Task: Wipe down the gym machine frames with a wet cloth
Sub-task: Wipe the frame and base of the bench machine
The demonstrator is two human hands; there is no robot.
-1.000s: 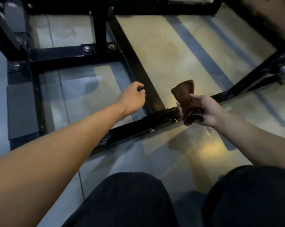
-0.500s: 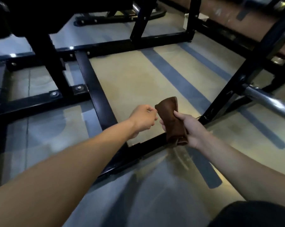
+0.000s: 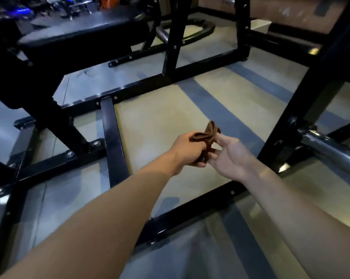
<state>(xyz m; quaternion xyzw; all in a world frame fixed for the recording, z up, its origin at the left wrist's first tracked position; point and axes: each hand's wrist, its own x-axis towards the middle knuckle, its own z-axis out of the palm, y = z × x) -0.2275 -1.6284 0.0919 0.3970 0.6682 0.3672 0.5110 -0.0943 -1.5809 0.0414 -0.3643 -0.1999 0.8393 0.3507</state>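
A small brown cloth (image 3: 209, 133) is bunched in mid-air above the floor. My left hand (image 3: 187, 150) grips it, fingers curled round its lower part. My right hand (image 3: 229, 156) is beside it, palm up, fingers relaxed, its fingertips touching the cloth's right edge. Below both hands lies the black gym machine frame (image 3: 113, 137), made of floor rails bolted together. A black upright post (image 3: 318, 91) rises on the right.
A black padded bench (image 3: 79, 37) stands at the back left. A chrome bar (image 3: 330, 152) juts in from the right. A white box (image 3: 259, 26) sits at the far back. The floor is tan with grey stripes.
The cloth passed from my right hand to my left hand. The right hand opened. The view lifted from the floor rails toward the bench.
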